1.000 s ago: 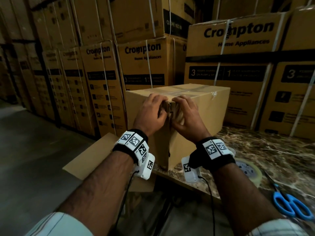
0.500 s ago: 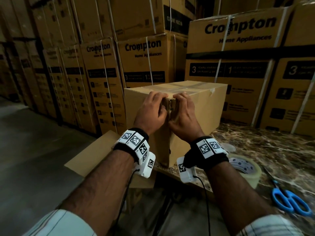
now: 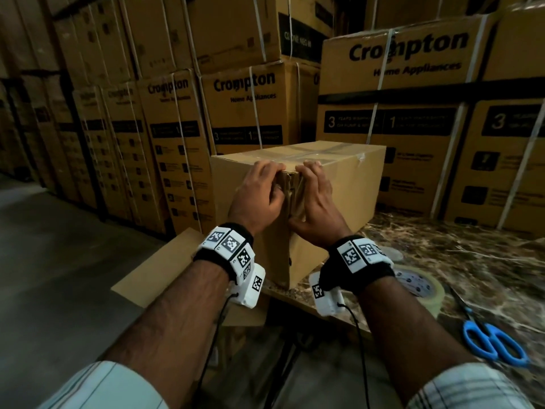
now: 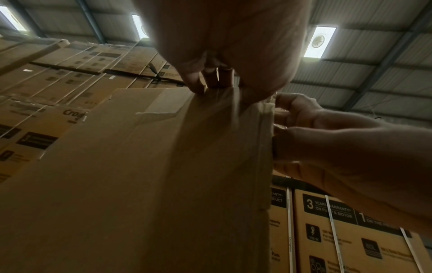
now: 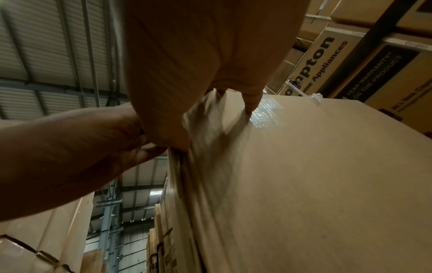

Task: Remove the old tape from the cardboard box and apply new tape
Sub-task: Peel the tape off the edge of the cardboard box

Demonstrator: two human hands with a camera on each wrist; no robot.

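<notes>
A plain cardboard box [image 3: 348, 184] stands on the marble table [image 3: 442, 261], its near vertical corner facing me. Clear tape [image 3: 312, 152] runs across its top, and wrinkled old tape [image 3: 292, 196] wraps the corner's upper part. My left hand [image 3: 259, 190] lies on the left face and my right hand [image 3: 315, 199] on the right face. The fingertips of both reach the top edge. Both thumbs press on the tape at the corner. The right wrist view shows the tape [image 5: 210, 129] creased and partly lifted under my right thumb. The left wrist view shows my left fingers [image 4: 210, 79] on the top edge.
A tape roll [image 3: 418, 286] lies flat on the table behind my right wrist. Blue-handled scissors [image 3: 495, 343] lie near the front right edge. A flat cardboard sheet [image 3: 159, 270] sticks out lower left. Tall stacks of printed cartons [image 3: 244, 113] wall in the back and left.
Both hands stay at the box's near corner. Their fingers have stretched up from a tighter curl to the top edge, and the right thumb has slid lower on the corner.
</notes>
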